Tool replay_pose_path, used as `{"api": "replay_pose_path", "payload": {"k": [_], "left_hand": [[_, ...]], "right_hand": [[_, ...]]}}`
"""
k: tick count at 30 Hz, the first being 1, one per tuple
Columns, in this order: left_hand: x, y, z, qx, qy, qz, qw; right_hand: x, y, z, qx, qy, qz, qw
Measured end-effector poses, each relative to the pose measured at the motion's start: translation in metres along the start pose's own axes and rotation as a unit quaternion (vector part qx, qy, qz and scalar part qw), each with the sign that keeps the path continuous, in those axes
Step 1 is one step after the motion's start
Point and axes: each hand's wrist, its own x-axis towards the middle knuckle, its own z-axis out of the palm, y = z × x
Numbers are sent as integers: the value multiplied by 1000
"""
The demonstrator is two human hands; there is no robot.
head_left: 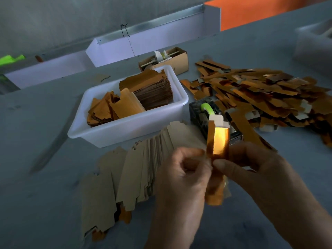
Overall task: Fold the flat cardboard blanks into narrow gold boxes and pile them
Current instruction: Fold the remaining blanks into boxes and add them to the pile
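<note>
Two stacks of gold blanks (149, 90) filling one white tub (111, 133) on the table (45, 186), beside one tape dispenser (203, 112). Both hands, left (181, 178) and right (251, 169), pinching one upright, half-folded gold box (218, 141). Finished boxes (260, 97) heaped at right, flat blanks (129, 175) fanned below.

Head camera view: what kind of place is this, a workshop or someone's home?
Probably a small packaging workshop. A big pile of folded gold boxes lies on the grey table, flat blanks are fanned out nearby, and a white tub holds more stock.

Head cam, looks fwd and down, close over hands (215, 177), table (45, 177)
</note>
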Motion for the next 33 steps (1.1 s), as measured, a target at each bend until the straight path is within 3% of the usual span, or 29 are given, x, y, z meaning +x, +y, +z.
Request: {"api": "replay_pose_path", "payload": {"k": [3,5,6,8,11,15,17,25,29,31,33], "left_hand": [[0,-3,-1,31,-20,-22,999],[0,-5,-4,151,0,45,988],[1,-4,-6,239,18,106,965],[5,-7,-9,400,48,231,885],[12,-20,-6,560,5,267,784],[18,-34,-8,616,-16,290,732],[19,-33,-7,624,-6,286,727],[15,-41,-14,466,112,401,781],[11,-36,-19,396,133,443,793],[7,-38,-18,391,103,475,782],[6,-41,-19,405,77,493,766]], "right_hand": [[2,0,0,28,-3,14,1000],[6,0,-7,42,1,22,999],[10,3,-12,51,15,26,998],[23,8,-27,78,68,41,994],[49,21,-51,80,203,39,975],[63,49,-63,-35,294,78,952],[51,56,-54,-48,291,45,955],[7,44,-31,-28,221,14,975],[-4,26,-17,144,6,82,986],[-4,18,-6,255,-97,138,952],[-1,18,0,335,-122,162,920]]}}
